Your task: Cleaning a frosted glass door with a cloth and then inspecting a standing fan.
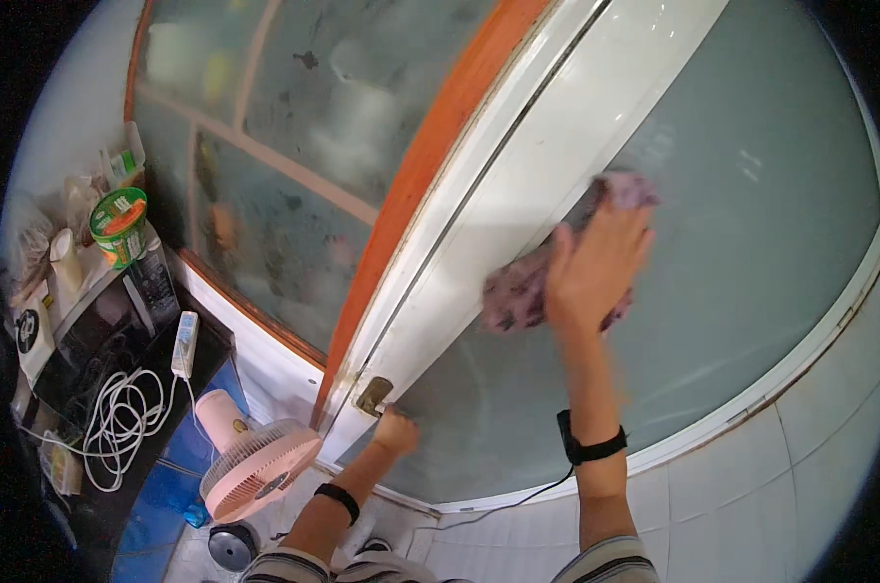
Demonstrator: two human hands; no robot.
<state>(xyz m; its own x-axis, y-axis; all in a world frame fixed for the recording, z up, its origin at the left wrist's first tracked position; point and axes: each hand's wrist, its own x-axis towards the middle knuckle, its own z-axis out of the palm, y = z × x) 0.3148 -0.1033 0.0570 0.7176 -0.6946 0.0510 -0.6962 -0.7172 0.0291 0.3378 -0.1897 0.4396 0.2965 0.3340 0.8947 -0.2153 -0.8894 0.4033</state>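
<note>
My right hand [593, 270] lies flat, fingers extended, on a patterned pinkish-purple cloth [516, 295], pressing it against a frosted glass door panel [731, 277] beside its white frame [513, 197]. The hand is slightly blurred, and part of the cloth bunches out past the fingertips. Lower down, my left hand [398, 431] is closed at the edge of the white frame, just below a worn brass-coloured lock plate [374, 396]. What its fingers grip there is hidden. Both wrists wear black bands.
An orange-framed frosted window [301, 124] adjoins the door. At left, a black counter [207, 328] holds a power strip [185, 342], coiled white cable [123, 423] and a green tub [119, 226]. A pink fan [261, 466] stands near my left arm. White wall tiles [731, 466] border the door.
</note>
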